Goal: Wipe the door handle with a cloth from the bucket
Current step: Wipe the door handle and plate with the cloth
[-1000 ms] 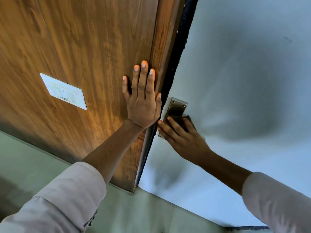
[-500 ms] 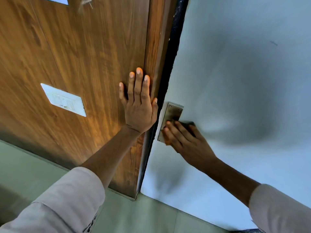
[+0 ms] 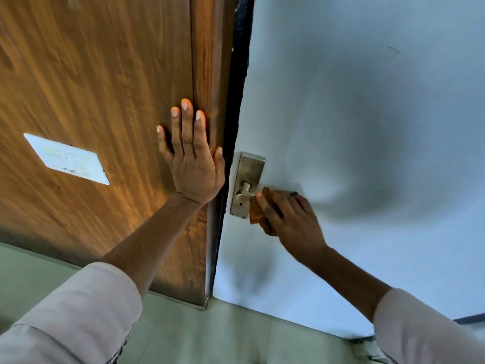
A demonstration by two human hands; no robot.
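Note:
A brushed-metal door handle [image 3: 242, 191] sits on a metal backplate [image 3: 249, 166] at the left edge of a pale blue-grey door [image 3: 354, 127]. My right hand [image 3: 291, 219] is closed around an orange-brown cloth [image 3: 256, 212] and presses it against the lever, hiding most of the lever's length. My left hand [image 3: 193, 158] lies flat with fingers spread on the wooden panel [image 3: 105, 88] just left of the dark gap beside the door. No bucket is in view.
A white rectangular plate [image 3: 67, 158] is fixed to the wooden panel at the left. A black strip [image 3: 240, 74] runs between panel and door. Pale green floor tiles [image 3: 210, 334] lie below.
My right hand with the cloth has slid right along the lever, uncovering the backplate and the handle's base. My left hand stays flat on the wood. The view has shifted slightly.

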